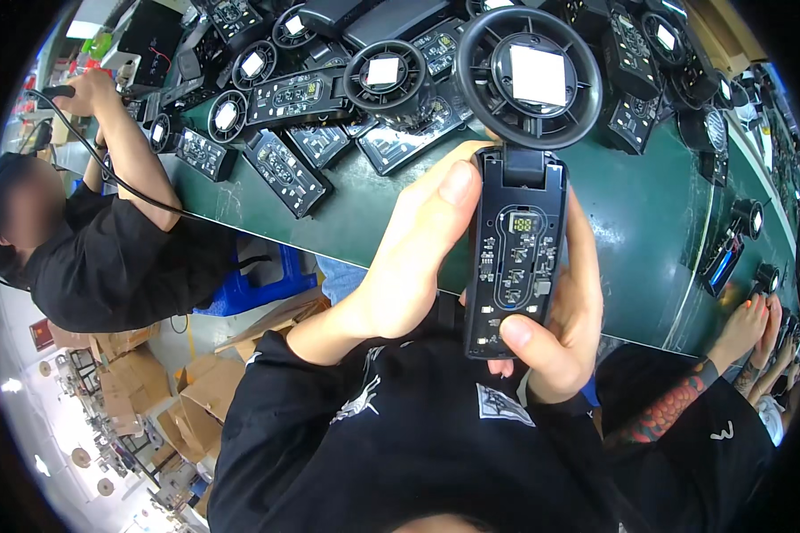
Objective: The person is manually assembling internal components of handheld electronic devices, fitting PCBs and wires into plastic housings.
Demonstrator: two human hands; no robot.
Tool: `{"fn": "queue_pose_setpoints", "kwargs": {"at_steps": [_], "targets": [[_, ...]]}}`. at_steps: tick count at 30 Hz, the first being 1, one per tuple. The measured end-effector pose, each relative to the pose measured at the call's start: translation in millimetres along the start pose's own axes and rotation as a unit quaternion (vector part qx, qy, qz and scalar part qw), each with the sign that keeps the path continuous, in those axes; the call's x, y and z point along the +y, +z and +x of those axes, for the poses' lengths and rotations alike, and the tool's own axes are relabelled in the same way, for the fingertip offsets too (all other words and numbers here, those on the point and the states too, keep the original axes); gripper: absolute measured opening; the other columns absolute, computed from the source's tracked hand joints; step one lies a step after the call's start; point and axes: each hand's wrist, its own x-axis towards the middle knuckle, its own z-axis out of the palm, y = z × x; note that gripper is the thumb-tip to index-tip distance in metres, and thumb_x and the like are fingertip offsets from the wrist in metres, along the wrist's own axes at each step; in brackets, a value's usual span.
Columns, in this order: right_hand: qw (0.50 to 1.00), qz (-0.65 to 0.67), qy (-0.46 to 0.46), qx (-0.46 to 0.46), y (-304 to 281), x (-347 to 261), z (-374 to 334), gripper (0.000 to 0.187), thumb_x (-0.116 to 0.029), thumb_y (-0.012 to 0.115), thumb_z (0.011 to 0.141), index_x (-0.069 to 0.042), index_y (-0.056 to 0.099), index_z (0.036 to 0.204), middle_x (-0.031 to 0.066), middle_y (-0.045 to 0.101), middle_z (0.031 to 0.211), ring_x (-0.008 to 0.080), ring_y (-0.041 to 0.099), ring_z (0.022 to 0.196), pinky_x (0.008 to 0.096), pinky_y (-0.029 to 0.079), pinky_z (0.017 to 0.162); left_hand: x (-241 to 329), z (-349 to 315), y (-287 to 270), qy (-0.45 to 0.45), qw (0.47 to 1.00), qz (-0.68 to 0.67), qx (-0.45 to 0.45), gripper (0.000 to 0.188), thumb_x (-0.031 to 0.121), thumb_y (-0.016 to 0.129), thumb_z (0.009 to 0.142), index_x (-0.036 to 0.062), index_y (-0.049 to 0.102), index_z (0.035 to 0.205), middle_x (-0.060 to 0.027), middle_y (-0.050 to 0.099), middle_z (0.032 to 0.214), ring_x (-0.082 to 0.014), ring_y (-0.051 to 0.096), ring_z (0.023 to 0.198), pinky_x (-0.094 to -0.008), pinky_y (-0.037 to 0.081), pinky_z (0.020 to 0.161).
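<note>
Upright between both hands is a black handheld fan point(514, 275), its front uncovered so that a circuit board and small display show. Its round head, with a white square in the centre, points away from me. My left hand point(422, 231) is closed along the left edge, thumb near the hinge. Around the right side and lower end wraps my right hand point(564, 329), its thumb pressed on the lower part of the board. The fingers behind the body are mostly hidden.
Many similar fans point(284, 173) lie piled on the green table point(636, 258), beyond my hands. On the left a person point(107, 258) holds a black cable. At the right another person's tattooed arm point(676, 404) reaches to the table. Cardboard boxes point(209, 391) stand at lower left.
</note>
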Motion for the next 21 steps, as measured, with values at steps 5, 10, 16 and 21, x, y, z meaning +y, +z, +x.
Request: {"fn": "queue_pose_setpoints", "kwargs": {"at_steps": [5, 10, 16, 21], "targets": [[1.0, -0.006, 0.001, 0.023, -0.8, 3.4, 1.6, 0.094, -0.007, 0.065, 0.073, 0.0, 0.009, 0.148, 0.0226, 0.052, 0.122, 0.0262, 0.064, 0.095, 0.0352, 0.056, 0.08, -0.2, 1.7, -3.6, 0.007, 0.999, 0.031, -0.015, 0.048, 0.041, 0.038, 0.1, -0.0007, 0.051, 0.122, -0.0053, 0.057, 0.105, -0.0106, 0.052, 0.095, -0.0252, 0.041, 0.084], [0.996, -0.06, 0.061, 0.008, -20.7, 2.0, -6.4, 0.096, -0.01, 0.066, 0.075, 0.0, 0.006, 0.149, 0.0227, 0.054, 0.119, 0.0271, 0.065, 0.093, 0.0336, 0.055, 0.078, 6.5, 4.3, -2.6, 0.018, 0.965, 0.263, 0.012, 0.028, 0.02, 0.048, 0.096, -0.0024, 0.057, 0.109, -0.0142, 0.062, 0.09, -0.0185, 0.06, 0.08, -0.0293, 0.047, 0.075], [0.997, -0.064, 0.033, 0.032, -44.5, 23.6, -29.3, 0.095, -0.008, 0.064, 0.077, -0.001, 0.002, 0.149, 0.0237, 0.057, 0.113, 0.0233, 0.063, 0.09, 0.0304, 0.053, 0.071, 57.9, -49.9, -23.2, 0.488, 0.724, 0.451, 0.186, 0.036, 0.032, 0.051, 0.09, -0.0011, 0.063, 0.085, -0.0152, 0.062, 0.076, -0.0285, 0.061, 0.071, -0.0372, 0.048, 0.063], [0.996, -0.072, 0.046, 0.02, -54.8, 38.2, -40.6, 0.093, -0.005, 0.064, 0.081, -0.004, 0.001, 0.15, 0.0204, 0.061, 0.105, 0.0173, 0.063, 0.079, 0.024, 0.05, 0.056, 90.5, -73.4, 10.4, 0.611, 0.763, 0.196, -0.07, 0.007, 0.016, 0.058, 0.082, 0.0126, 0.052, 0.084, 0.006, 0.052, 0.066, -0.0065, 0.047, 0.051, -0.0211, 0.037, 0.051]]}}
